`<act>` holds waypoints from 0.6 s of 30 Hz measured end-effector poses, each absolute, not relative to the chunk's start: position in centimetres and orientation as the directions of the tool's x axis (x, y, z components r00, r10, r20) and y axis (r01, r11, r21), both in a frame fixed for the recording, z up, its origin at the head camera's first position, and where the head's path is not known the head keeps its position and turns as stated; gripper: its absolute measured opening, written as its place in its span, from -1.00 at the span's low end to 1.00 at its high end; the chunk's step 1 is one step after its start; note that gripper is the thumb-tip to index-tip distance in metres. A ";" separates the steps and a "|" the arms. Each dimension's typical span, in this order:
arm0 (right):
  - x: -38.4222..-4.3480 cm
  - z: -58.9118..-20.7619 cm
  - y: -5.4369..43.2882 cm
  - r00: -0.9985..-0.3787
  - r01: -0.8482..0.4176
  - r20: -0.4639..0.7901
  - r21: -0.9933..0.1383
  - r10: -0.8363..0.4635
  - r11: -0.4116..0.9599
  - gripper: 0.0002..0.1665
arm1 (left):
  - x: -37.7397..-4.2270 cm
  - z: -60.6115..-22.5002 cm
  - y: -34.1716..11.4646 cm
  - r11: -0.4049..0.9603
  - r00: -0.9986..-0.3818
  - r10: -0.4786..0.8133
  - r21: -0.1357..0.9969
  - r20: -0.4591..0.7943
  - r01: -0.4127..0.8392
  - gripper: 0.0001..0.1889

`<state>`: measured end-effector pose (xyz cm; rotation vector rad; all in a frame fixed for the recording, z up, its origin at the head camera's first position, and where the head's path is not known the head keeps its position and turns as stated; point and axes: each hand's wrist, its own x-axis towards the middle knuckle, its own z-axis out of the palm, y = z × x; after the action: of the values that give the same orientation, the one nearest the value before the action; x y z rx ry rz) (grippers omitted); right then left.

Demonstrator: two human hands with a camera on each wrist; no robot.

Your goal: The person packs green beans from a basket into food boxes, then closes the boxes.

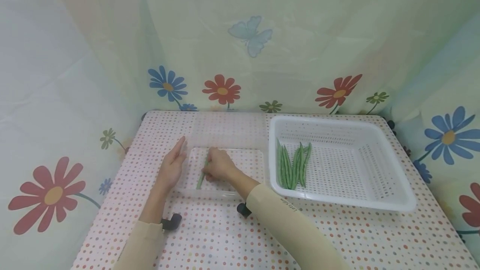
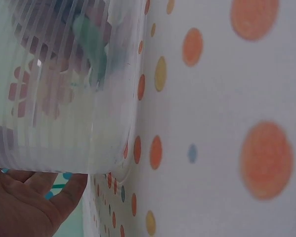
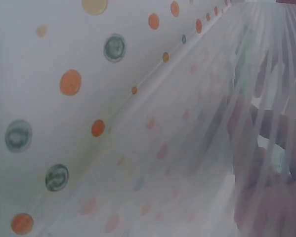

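In the head view my right hand (image 1: 221, 165) reaches down into a clear plastic box (image 1: 253, 166) and pinches a green bean (image 1: 201, 180), which slants toward the box's near left corner. The ribbed box wall (image 3: 152, 148) partly veils this hand in the right wrist view. My left hand (image 1: 172, 168) stands beside the box's left side, fingers extended and holding nothing. From the left wrist view, its fingers (image 2: 71, 195) show right at the box's edge, and the green bean (image 2: 91, 49) appears blurred through the plastic.
To the right stands a white perforated basket (image 1: 341, 201) with several green beans (image 1: 294, 168) lying along its left side. A translucent lid-like sheet (image 1: 230, 128) extends behind the box. The dotted tablecloth (image 1: 210, 236) covers the table, and a flowered curtain (image 1: 300, 53) hangs behind.
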<state>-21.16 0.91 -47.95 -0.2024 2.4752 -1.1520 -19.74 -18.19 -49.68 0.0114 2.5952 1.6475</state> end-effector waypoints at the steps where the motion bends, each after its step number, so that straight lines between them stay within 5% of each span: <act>1: -21.1 -47.9 0.9 -0.908 0.038 -0.297 -0.761 -0.295 0.648 -0.65 | -19.8 -49.7 -18.2 0.428 -0.998 0.043 0.903 -0.054 -0.030 -0.44; 18: -21.6 -46.7 1.7 -0.927 -0.119 -0.170 -0.712 -0.333 0.692 -0.66 | -19.7 -49.6 -18.3 0.436 -0.997 0.045 0.899 -0.063 -0.037 -0.43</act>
<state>-21.56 1.71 -46.69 -0.3585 2.6182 -1.0719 -19.74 -18.34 -49.58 0.0074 2.5955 1.6292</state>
